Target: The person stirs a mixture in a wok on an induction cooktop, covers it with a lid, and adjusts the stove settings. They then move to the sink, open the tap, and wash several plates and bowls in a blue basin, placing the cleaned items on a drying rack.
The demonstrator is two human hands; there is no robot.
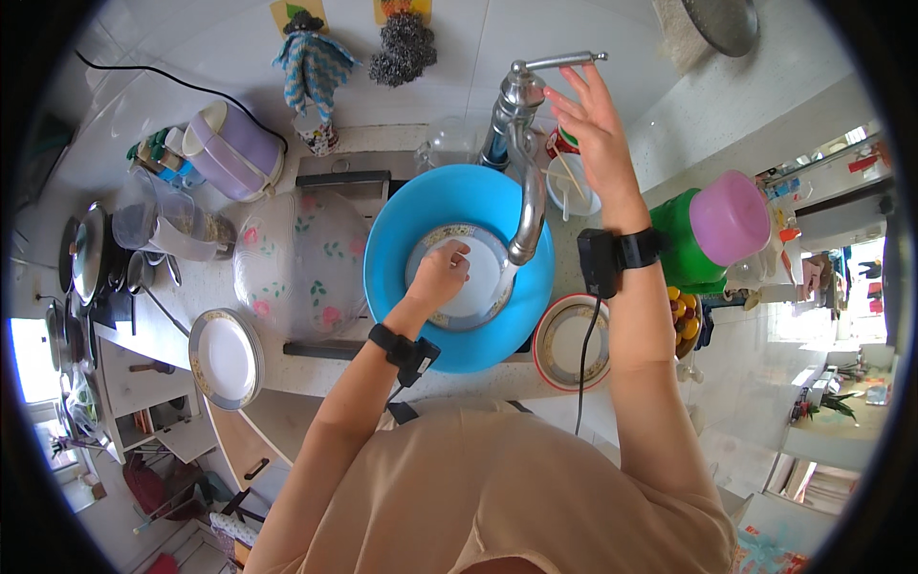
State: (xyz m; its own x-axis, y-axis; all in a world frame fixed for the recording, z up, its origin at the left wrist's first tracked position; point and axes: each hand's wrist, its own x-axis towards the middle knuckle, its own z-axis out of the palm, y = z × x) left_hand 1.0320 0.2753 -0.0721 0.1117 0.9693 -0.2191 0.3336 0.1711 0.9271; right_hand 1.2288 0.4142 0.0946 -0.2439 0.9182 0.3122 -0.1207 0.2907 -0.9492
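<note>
A light blue plastic basin (387, 215) sits in the sink, holding a white plate (484, 280) with a patterned grey-and-yellow rim. Inside the basin, my left hand (441, 276) is over the plate with its fingers curled. Whether it touches or grips anything there is hidden. My right hand (599, 136) is raised beside the chrome faucet (529, 186), its fingers apart and their tips at the lever handle (566, 60). From the spout, a short stream of water (508, 276) seems to run down onto the plate.
Left of the basin are a flowered translucent dome cover (301, 265) and a stack of plates (226, 359) at the counter's edge. Right of it lie a red-rimmed dish with a patterned plate (571, 343), a small white bowl (574, 188), and green (678, 244) and pink containers (731, 215).
</note>
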